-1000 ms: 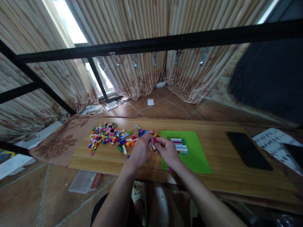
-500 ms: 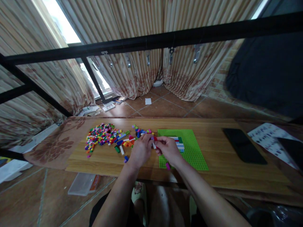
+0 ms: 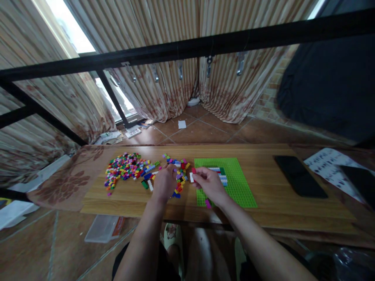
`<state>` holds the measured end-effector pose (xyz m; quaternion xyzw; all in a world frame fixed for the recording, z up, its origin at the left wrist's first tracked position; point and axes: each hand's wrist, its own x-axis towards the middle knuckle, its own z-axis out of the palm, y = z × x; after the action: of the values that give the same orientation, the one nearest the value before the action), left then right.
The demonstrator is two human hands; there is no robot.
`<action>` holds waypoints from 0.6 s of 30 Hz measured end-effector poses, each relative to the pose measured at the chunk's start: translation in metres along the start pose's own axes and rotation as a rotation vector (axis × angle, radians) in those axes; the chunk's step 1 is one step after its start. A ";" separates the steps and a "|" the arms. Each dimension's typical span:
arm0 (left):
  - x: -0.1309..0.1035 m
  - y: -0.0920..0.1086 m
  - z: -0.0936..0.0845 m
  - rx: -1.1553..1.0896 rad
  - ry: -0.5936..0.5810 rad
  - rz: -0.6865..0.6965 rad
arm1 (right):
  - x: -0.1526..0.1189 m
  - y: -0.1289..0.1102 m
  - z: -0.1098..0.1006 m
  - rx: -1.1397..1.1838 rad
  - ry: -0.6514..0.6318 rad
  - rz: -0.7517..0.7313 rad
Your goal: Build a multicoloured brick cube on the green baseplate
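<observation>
My right hand (image 3: 208,182) is closed on a red brick (image 3: 193,171) and a white brick (image 3: 191,177), at the left edge of the green baseplate (image 3: 240,191). Rows of white, red and light-blue bricks (image 3: 223,179) sit on the baseplate, partly behind that hand. My left hand (image 3: 165,181) is over the loose bricks (image 3: 179,186), its fingers pressed together near a small purple piece; what it grips is too small to tell. One magenta brick (image 3: 208,203) lies at the baseplate's near edge.
A large pile of small coloured bricks (image 3: 124,168) lies on the left of the wooden table (image 3: 263,216). On the right are a black phone (image 3: 300,176) and a printed sheet (image 3: 325,166). A black metal bar (image 3: 164,50) crosses beyond the table.
My left hand has moved left, away from my right hand, to the loose bricks. My right hand stays near the baseplate's left edge, with the red and white bricks now more exposed.
</observation>
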<state>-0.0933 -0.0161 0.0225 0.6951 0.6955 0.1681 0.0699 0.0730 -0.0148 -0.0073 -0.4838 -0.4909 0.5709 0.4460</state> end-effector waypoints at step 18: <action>-0.009 0.041 0.016 -1.059 -0.283 0.149 | -0.004 -0.014 -0.012 0.204 0.048 -0.053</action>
<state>-0.0490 -0.0239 0.0197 0.6281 0.4486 0.4045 0.4906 0.0864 -0.0158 0.0067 -0.4363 -0.4321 0.5940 0.5198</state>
